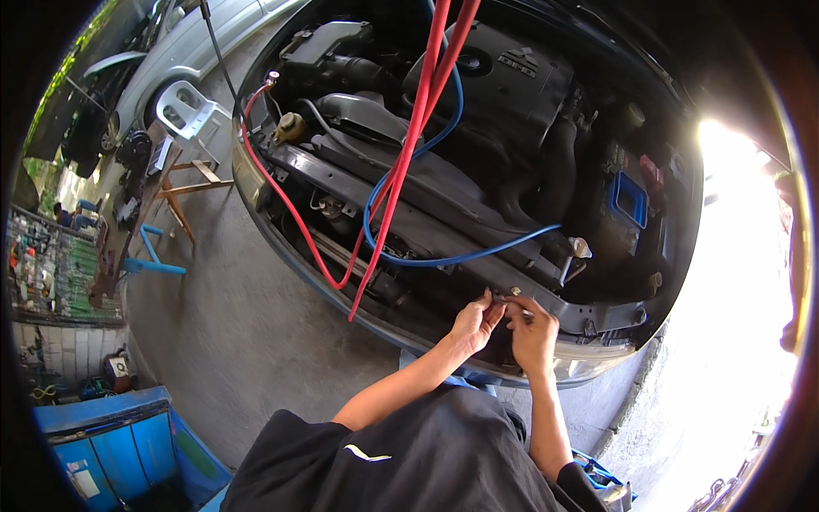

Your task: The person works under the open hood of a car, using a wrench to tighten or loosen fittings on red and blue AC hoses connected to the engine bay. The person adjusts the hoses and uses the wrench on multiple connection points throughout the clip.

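My left hand (479, 327) and my right hand (531, 336) meet at the front panel (610, 316) of an open car engine bay. Fingers of both are pinched around a small dark piece too small to name, just below a small metal fitting (515, 291). Red hoses (403, 171) hang across the bay to the left of my hands, one end near my left wrist. A blue hose (461, 256) loops over the panel above them. Farther back sit a black engine cover (503, 77) and, at right, a battery area with a blue-framed top (628, 201).
At left stand a white plastic chair (183, 115), a wooden stand (188, 183), a blue tube frame (158, 266) and a silver car (175, 38). A blue cabinet (119, 448) is at lower left on the concrete floor (213, 324). A bright wall edge (648, 452) runs along the right.
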Demonstrator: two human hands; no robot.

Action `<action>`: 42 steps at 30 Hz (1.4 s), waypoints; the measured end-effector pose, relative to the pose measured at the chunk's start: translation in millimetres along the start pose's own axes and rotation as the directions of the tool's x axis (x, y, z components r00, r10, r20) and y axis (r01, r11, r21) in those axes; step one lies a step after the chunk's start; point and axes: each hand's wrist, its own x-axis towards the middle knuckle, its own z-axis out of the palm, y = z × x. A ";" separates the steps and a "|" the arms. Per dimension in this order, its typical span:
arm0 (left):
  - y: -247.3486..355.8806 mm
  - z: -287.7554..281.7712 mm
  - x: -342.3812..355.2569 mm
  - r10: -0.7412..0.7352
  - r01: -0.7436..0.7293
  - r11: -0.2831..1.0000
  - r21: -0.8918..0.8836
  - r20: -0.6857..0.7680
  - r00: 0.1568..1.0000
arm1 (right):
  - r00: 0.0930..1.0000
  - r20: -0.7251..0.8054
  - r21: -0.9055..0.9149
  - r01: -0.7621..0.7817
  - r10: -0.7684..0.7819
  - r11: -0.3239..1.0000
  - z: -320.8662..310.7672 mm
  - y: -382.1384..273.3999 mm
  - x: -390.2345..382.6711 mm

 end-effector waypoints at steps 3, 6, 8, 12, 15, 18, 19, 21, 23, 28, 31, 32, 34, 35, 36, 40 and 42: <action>-0.3 11.1 2.8 -0.004 0.004 0.998 0.057 -0.011 1.000 | 0.979 -0.012 0.247 -0.196 0.206 0.949 -13.6 23.7 -6.4; -6.7 19.9 -1.0 0.064 -0.057 0.995 0.085 -0.087 0.994 | 0.965 -0.028 0.399 -0.228 0.260 0.888 -16.8 43.6 -12.4; -9.6 19.4 -2.0 0.058 -0.049 0.995 0.086 -0.106 0.993 | 0.942 -0.030 0.498 -0.275 0.333 0.822 -13.0 49.3 -15.7; -11.5 4.7 7.9 0.065 -0.055 0.994 0.099 -0.106 0.992 | 0.945 -0.108 0.527 -0.209 0.309 0.823 4.8 39.5 -22.2; -4.0 -14.4 13.8 -0.048 0.038 0.997 0.070 0.142 0.989 | 0.985 -0.172 0.230 0.013 0.027 0.973 26.0 21.1 -12.3; -11.4 -20.8 19.0 -0.009 -0.012 0.977 0.214 0.097 0.995 | 0.962 -0.065 -0.105 0.259 -0.266 0.960 49.9 2.9 11.6; -13.5 -20.4 21.0 0.020 -0.051 0.965 0.257 0.121 0.992 | 0.938 -0.052 -0.167 0.330 -0.343 0.929 57.9 -2.1 17.3; -15.4 -19.0 23.2 0.010 -0.052 0.976 0.210 0.194 0.981 | 0.919 -0.021 -0.256 0.375 -0.393 0.891 68.0 -7.7 21.7; -15.6 -17.7 24.1 -0.005 -0.040 0.986 0.159 0.277 0.961 | 0.880 -0.039 -0.278 0.445 -0.473 0.851 64.8 -5.8 21.6; -15.7 -15.3 21.2 -0.030 0.016 0.999 0.033 0.502 0.864 | 0.876 -0.176 -0.121 0.433 -0.448 0.893 37.2 8.3 7.1; -18.5 -8.8 12.7 -0.066 0.027 0.994 0.109 0.375 0.925 | 0.885 -0.234 -0.120 0.385 -0.403 0.915 26.9 13.7 3.8; -20.4 -3.8 10.4 -0.029 -0.003 0.993 0.119 0.269 0.963 | 0.898 -0.266 -0.085 0.340 -0.351 0.936 24.3 15.7 3.3; -24.4 8.9 7.2 0.062 -0.070 0.985 0.155 0.055 0.997 | 0.921 -0.317 -0.005 0.238 -0.227 0.971 19.1 22.1 3.0; -25.2 17.7 9.2 0.109 -0.094 0.980 0.177 -0.073 0.991 | 0.921 -0.352 0.054 0.199 -0.168 0.978 15.4 27.1 4.0; -25.3 23.4 7.6 0.121 -0.093 0.976 0.199 -0.133 0.984 | 0.907 -0.396 0.116 0.208 -0.147 0.971 11.4 33.3 4.3; -25.5 40.1 8.0 0.190 -0.092 0.960 0.266 -0.373 0.908 | 0.845 -0.522 0.267 0.030 0.118 0.963 -8.9 66.6 6.5; -25.0 43.0 9.9 0.209 -0.095 0.955 0.283 -0.409 0.888 | 0.836 -0.492 0.438 -0.006 0.245 0.899 -23.2 85.5 6.8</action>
